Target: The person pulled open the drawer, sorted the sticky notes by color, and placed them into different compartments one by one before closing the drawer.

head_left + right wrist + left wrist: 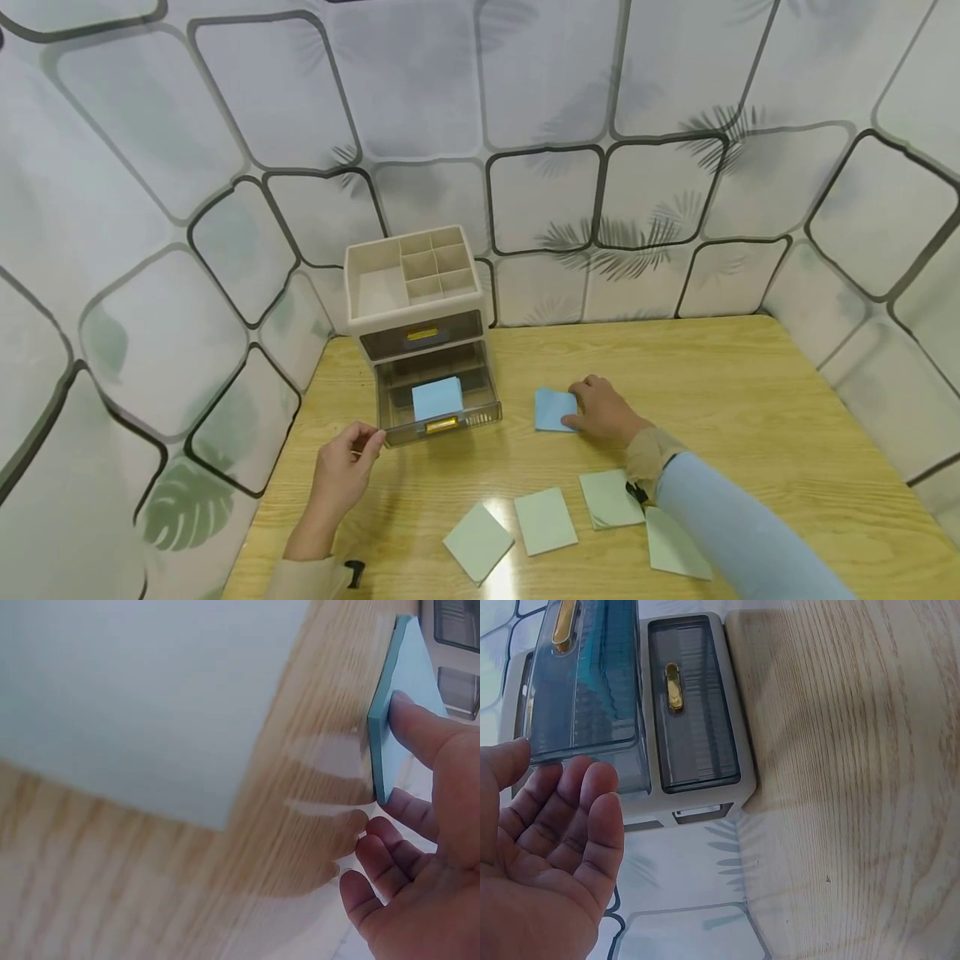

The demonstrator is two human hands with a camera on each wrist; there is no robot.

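A beige desk organizer has its lower clear drawer pulled out. Inside the drawer lies a stack of blue sticky notes. My left hand holds the drawer's front left corner, thumb and fingertips against its edge in the left wrist view. To the right of the organizer, my right hand pinches another pad of blue sticky notes by its right edge. Its thumb lies on the pad's face and the index finger at the edge, while the other fingers are loosely bent, as the right wrist view shows.
Several pale green sticky note pads lie in a loose row near the front of the wooden table. The organizer's upper drawer is closed, and its divided top tray holds nothing visible. A patterned cloth wall surrounds the table.
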